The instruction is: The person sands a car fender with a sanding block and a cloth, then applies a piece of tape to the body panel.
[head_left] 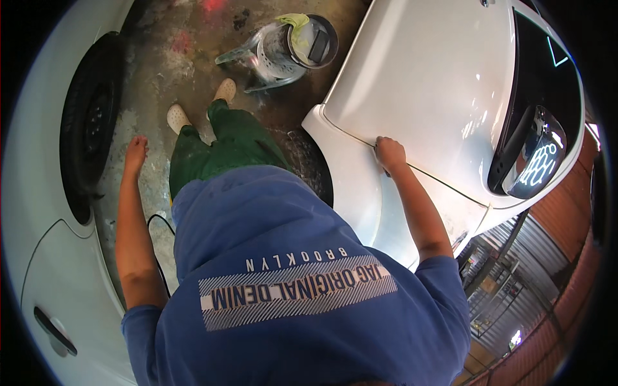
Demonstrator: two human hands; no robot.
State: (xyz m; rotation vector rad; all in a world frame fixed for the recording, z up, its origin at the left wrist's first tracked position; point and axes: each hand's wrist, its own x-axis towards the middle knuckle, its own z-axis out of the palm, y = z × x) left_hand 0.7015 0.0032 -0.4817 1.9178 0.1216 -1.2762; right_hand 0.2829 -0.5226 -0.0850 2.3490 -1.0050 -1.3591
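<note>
My right hand (389, 153) rests at the seam on the white car's body panel (418, 83), fingers curled down; what, if anything, is in them is hidden. My left hand (138, 152) hangs low at my side near the black wheel (91, 128) of a second pale car (45, 193), its fingers curled, contents too small to make out. A dark cable (158, 215) loops behind my left forearm. My green trousers (235, 141) and beige clogs (177, 119) show below my blue shirt.
Ahead on the stained concrete floor (167, 58) stands a metal bucket (273, 55) with a yellow-green cloth (295, 22) and a dark object on it, amid translucent legs. The white car's mirror (534, 154) juts out on the right, with corrugated sheeting (560, 199) beyond.
</note>
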